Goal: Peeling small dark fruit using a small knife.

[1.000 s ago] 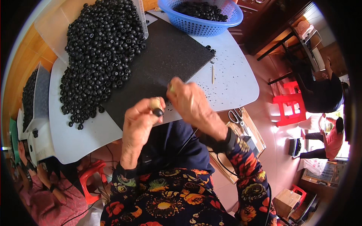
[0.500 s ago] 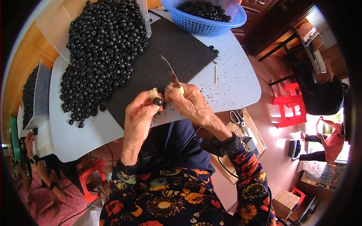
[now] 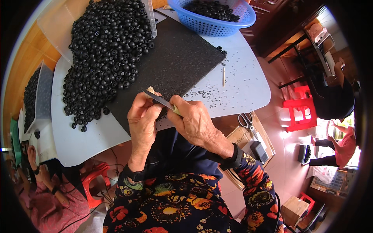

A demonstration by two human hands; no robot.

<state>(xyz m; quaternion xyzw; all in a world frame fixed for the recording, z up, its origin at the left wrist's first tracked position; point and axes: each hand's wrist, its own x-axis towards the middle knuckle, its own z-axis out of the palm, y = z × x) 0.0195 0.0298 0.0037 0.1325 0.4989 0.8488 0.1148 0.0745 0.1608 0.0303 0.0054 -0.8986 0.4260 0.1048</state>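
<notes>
My right hand (image 3: 198, 121) grips a small knife (image 3: 161, 100) with a pale yellow-green handle. The blade points up and left, lying across the fingertips of my left hand (image 3: 142, 118). There my left thumb and fingers are pinched on a small black ball-shaped part, now mostly hidden behind the blade and fingers. A pale wrapping (image 3: 150, 90) covers a fingertip of this hand. Both hands are above the near corner of a black mat (image 3: 171, 58). Left of the mat spreads a large heap of black ball-shaped parts (image 3: 105, 54), several with holes.
The white table (image 3: 244, 85) bears black crumbs and a thin pale stick (image 3: 223, 77). A blue basket (image 3: 210, 27) of black pieces stands at the back. Scissors (image 3: 245, 120) lie on a cardboard box to the right. Other people sit at the left and right, near red stools (image 3: 300, 112).
My right hand has turned the knife from pointing up to slanting left, bringing the blade onto the black part in my left hand. The left hand stays nearly in place.
</notes>
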